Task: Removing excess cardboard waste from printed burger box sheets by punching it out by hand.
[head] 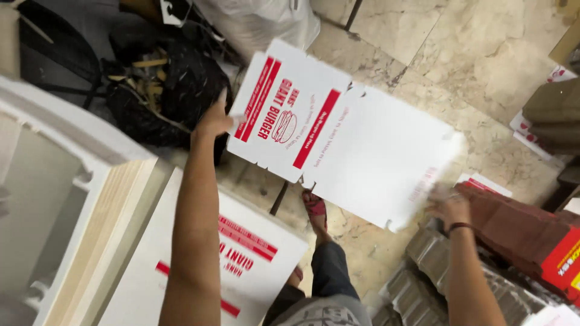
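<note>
- Two bare hands hold one flat, unfolded cardboard box blank point(344, 133), white with red stripes and a burger drawing, spread in the air above the floor point(483, 54).
- Left hand point(214, 121): its grip is clenched on the blank's left edge, thumb on the printed face, fingers behind.
- Right hand point(447, 205): blurred, at the blank's lower right corner; its grip appears to pinch that corner, though the fingers are too smeared to tell exactly.
- Blank: not yet a container; it is tilted, its printed panel to the left, its plain panel to the right, with nothing in it.
- Stack of similar flat blanks point(241, 259): lies below the left forearm, on a pale worktop edge beside a white frame point(72, 127).
- Black bag point(163, 90): sits open beyond the left hand, with scraps of wood or card in it.
- Clear plastic bag point(260, 21): lies at the top, its contents not discernible.
- Reddish-brown packs point(519, 226) and grey corrugated trays point(423, 271): piled under the right forearm.
- Foot in a red sandal point(315, 208): stands on the marble floor beneath the blank.
</note>
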